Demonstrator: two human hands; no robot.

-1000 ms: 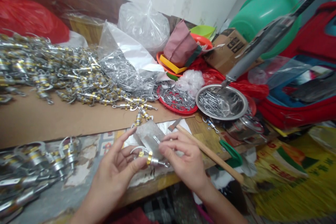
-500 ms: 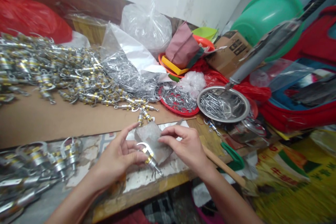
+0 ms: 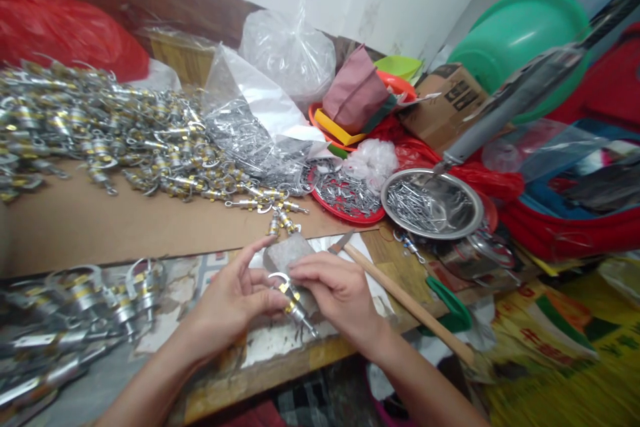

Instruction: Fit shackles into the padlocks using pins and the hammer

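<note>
My left hand (image 3: 227,303) pinches a silver and brass hook fitting (image 3: 294,307) between thumb and fingers. Its curved hook points up and its thin stem slants down to the right. Beside it, my right hand (image 3: 345,297) is closed, fingertips bent in close to the fitting; whatever they may hold is hidden. Under both hands is a grey block (image 3: 286,251) on a white, stained sheet (image 3: 270,343). More hook fittings (image 3: 80,290) stand at the left, near my left forearm.
A large heap of similar fittings (image 3: 165,140) covers the cardboard (image 3: 125,227) behind. Small metal parts fill a red tray (image 3: 367,219) and a steel bowl (image 3: 473,223). A wooden handle (image 3: 407,303) crosses the right table edge. A grey tool (image 3: 510,107) hangs above the bowl.
My right hand has moved down and left, closer to the fitting, and its fingers have curled in more. The wooden handle is more exposed. My left hand keeps its hold.
</note>
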